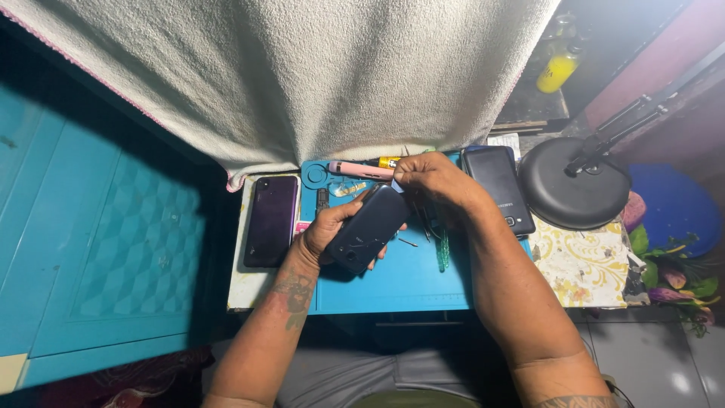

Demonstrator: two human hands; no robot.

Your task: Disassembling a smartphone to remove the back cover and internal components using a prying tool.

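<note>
A dark phone is held back-up over the blue mat, near the middle of the small table. It is cradled from below by the left hand, whose fingers are wrapped around its left edge and clamped on it. At its far right corner the right hand is set, the fingertips pinched together on a small pale pick that seems pressed into the seam of the back cover. The cover appears to be on, so the opening is judged barely begun; no gap along the edge can be made out. On the mat a pink tool lies at the far edge, with thin tweezers to the right of the phone. A purple phone lies to the left of the mat, a black phone to the right, beside a round lamp base.
</note>
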